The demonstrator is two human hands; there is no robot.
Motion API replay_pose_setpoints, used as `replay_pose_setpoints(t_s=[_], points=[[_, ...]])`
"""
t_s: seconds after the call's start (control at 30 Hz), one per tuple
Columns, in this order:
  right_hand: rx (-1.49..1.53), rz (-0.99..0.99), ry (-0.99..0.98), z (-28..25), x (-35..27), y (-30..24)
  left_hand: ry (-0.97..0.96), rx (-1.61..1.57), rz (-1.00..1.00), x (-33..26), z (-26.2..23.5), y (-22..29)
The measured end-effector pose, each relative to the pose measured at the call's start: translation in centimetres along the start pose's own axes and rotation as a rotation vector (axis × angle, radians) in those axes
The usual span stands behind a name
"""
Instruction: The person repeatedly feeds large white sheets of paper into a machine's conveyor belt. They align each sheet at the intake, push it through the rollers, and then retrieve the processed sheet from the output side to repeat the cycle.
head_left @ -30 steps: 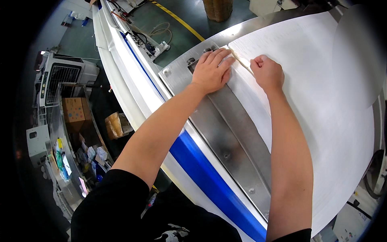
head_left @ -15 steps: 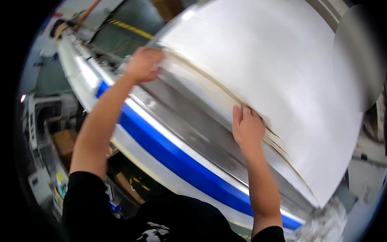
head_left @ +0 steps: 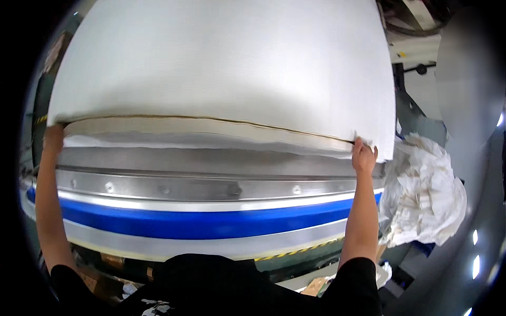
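A wide white sheet [head_left: 226, 58] with a finely textured surface spreads across a metal bed [head_left: 211, 162]. Along its front edge runs a thin brown line, and beneath that a cream strip [head_left: 184, 126] and more white layers show. My left hand [head_left: 54, 138], slightly blurred, is closed at the sheet's front left corner, its fingers partly hidden. Near the front right corner, my right hand [head_left: 365, 156] pinches the same edge between thumb and fingers. Both arms are stretched far apart. I cannot tell whether the sheet is cloth or paper.
In front of the bed lie a bolted metal rail [head_left: 211, 188] and a blue band [head_left: 211, 224], with a pale ledge [head_left: 211, 247] closest to me. A crumpled white heap [head_left: 427, 195] bulges at the right. Yellow-black floor tape [head_left: 300, 249] shows below the ledge.
My view has turned, so the bed's front now runs nearly level. My right hand has moved from mid-edge toward the right corner, and my hands are farther apart.
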State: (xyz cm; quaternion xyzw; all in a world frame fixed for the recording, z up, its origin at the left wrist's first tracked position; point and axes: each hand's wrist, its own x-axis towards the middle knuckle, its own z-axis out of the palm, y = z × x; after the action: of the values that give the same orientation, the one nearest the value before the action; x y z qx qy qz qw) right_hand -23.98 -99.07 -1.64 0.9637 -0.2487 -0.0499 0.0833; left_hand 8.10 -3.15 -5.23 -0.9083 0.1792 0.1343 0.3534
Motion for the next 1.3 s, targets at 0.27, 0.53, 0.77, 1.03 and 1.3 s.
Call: replay_pose_setpoints(t_s=[0.27,0.53,0.77,1.03,1.3], points=[[-0.188,0.226,-0.438,-2.0,2.2,13.1,-0.011,-0.215,-0.209,3.1,-0.2,1.8],[-0.365,0.189,-0.463,1.8,2.7,16.2,-0.080,-0.130,-0.204,1.9,3.0,-1.5],[-0.282,0.107,-0.360,-4.4,1.4,16.8,-0.008,-0.163,-0.092,-2.0,-10.5,1.8],[-0.097,-0.060,-0.250,-10.5,-2.0,24.1,0.001,-0.216,-0.102,-8.5,-14.0,-4.0],[-0.285,-0.147,-0.557,-7.7,-10.6,23.9,-0.475,-0.021,0.075,-18.3,-7.9,-1.0]])
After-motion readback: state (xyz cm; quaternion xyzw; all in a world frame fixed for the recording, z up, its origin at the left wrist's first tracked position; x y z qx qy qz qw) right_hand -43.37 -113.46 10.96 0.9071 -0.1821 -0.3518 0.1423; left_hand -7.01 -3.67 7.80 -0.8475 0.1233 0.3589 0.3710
